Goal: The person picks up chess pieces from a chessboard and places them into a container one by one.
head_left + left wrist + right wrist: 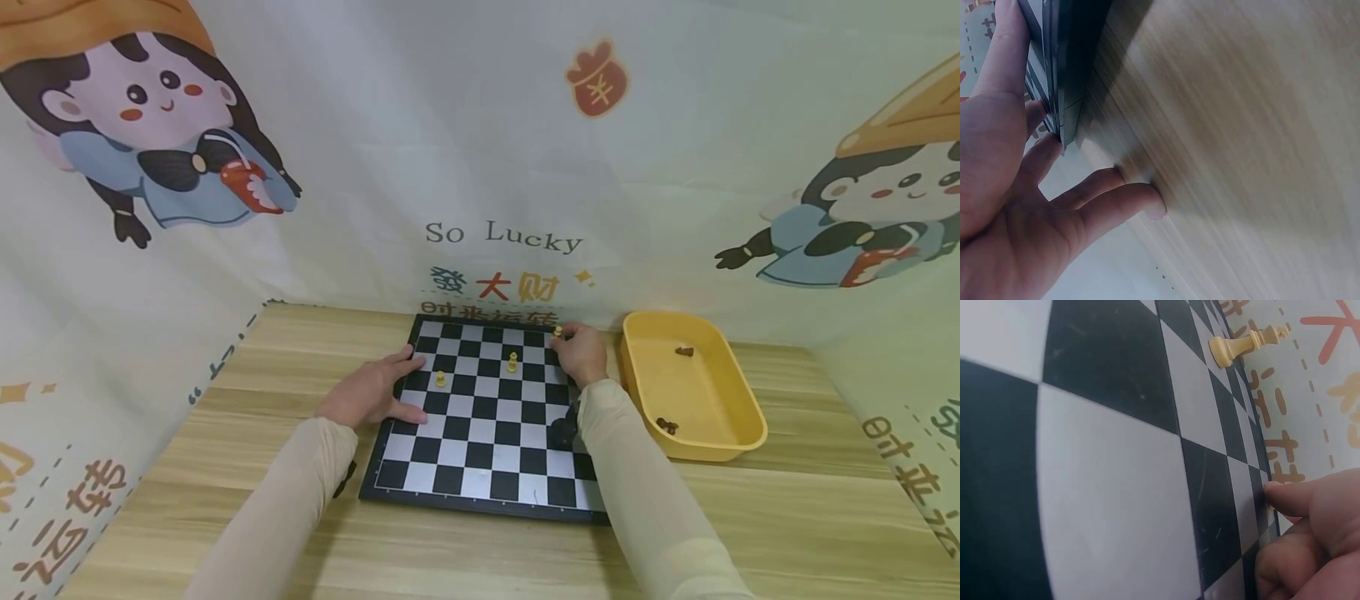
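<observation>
A black-and-white chessboard [483, 408] lies flat on the table. My left hand [375, 390] rests at its left side, with the thumb and a finger over the edge squares; the left wrist view shows two other fingers [1125, 206] touching the wood. At the far right corner my right hand [582, 354] pinches a small yellow chess piece [558, 332], mostly hidden by the fingers in the right wrist view. A yellow king [1238, 347] stands upright toward the board's far side. A shorter yellow piece [440, 380] stands farther left on the board.
Right of the board is a yellow plastic tray [738, 400] holding several dark brown pieces [667, 427]. A black object [562, 431] shows by the right forearm, over the board's right side. A printed cloth [495, 150] hangs behind the wooden table [247, 375].
</observation>
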A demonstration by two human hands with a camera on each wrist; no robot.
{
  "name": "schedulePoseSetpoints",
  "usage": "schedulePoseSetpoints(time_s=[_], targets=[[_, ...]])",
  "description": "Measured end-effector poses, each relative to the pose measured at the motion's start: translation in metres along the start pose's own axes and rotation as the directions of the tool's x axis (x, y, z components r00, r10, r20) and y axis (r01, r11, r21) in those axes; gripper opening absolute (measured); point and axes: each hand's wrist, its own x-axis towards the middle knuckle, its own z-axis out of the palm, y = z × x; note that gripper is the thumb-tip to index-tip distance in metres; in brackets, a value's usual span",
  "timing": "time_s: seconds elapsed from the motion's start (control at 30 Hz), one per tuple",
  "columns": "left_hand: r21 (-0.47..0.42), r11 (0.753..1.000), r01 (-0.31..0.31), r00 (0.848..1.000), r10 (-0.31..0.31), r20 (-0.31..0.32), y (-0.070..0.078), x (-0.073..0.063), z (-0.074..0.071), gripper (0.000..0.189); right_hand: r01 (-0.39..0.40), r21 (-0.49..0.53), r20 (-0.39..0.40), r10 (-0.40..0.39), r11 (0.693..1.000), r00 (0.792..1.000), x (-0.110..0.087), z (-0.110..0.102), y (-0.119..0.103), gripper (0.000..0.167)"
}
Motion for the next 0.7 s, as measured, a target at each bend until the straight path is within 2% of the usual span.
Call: schedulePoseSetpoints(time_s=[0.13, 0.3, 0.5, 0.7], targets=[[0.005, 1.000, 0.001, 1.000, -0.001, -0.005, -0.0015, 0.0002, 0.0004, 0.102, 0.013, 0.021, -0.017, -0.013, 1.000, 1.000, -0.0004, 0.0000, 0.0002, 0.024], [0.004, 1.000, 0.003, 1.000, -0.003, -0.003, -0.0020, 0.0009, 0.0005, 0.103, 0.029, 0.053, -0.003, -0.029, 0.998, 1.000, -0.0023, 0.0001, 0.0012, 0.021], [0.001, 1.000, 0.000, 1.000, 0.000, -0.010, -0.0019, -0.0005, 0.0000, 0.102, 0.029, 0.089, 0.028, -0.032, 0.996, 0.999, -0.0027, -0.0009, 0.0015, 0.025], [0.001, 1.000, -0.003, 1.000, 0.003, -0.010, -0.0023, -0.0007, -0.0002, 0.103, 0.021, 0.110, 0.021, -0.024, 0.994, 1.000, -0.0047, -0.0016, -0.0011, 0.030]])
